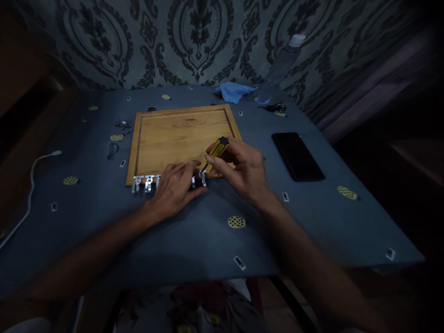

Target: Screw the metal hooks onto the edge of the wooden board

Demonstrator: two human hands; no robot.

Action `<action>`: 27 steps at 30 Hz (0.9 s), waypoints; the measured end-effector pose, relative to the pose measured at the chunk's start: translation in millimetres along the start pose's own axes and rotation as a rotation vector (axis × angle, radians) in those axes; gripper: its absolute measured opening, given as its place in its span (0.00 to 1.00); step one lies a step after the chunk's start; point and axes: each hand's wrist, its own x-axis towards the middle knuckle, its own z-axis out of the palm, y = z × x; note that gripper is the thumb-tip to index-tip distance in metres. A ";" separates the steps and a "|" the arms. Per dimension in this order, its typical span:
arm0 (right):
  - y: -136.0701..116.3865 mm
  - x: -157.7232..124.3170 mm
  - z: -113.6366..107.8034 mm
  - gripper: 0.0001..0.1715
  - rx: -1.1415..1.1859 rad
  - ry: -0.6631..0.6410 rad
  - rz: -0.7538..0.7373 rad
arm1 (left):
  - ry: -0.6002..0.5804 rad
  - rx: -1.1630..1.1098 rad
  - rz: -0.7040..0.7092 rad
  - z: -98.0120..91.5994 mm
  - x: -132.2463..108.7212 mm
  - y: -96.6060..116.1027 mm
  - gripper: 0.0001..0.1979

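Observation:
A wooden board (169,138) with a raised rim lies on the table. Along its near edge runs a metal hook rail (149,181) with several hooks hanging off the front. My left hand (175,187) covers the rail's middle, fingers on top and thumb along the front, holding it against the board. My right hand (244,169) grips a yellow and black screwdriver (218,148) by its handle. The screwdriver leans, its tip down at the rail's right end, beside my left fingertips. Whether a screw sits under the tip is too small to tell.
Small metal pieces (123,125) and a dark curved item (112,150) lie left of the board. A black phone (297,156) rests to the right. Behind are a blue cloth (235,92), a clear bottle (279,69) and keys (274,107). A white cable (33,180) crosses the left side.

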 end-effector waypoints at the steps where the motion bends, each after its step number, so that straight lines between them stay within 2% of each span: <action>1: -0.9 -0.3 1.2 0.18 -0.012 0.011 -0.006 | -0.001 0.001 -0.004 -0.1 0.2 0.3 0.27; 6: -5.2 -1.5 3.6 0.17 -0.065 0.049 -0.025 | 0.001 0.008 -0.019 -0.7 0.8 2.1 0.25; 10: -3.3 -3.4 4.9 0.17 -0.015 0.067 0.012 | 0.008 0.005 -0.015 -0.3 0.9 1.9 0.27; 18: -1.5 -6.2 7.9 0.13 0.070 0.281 0.036 | 0.011 0.007 -0.001 -0.3 0.0 1.0 0.26; 27: 5.2 -6.0 6.5 0.16 -0.004 0.235 0.019 | -0.004 0.002 -0.018 -1.5 -0.2 2.4 0.26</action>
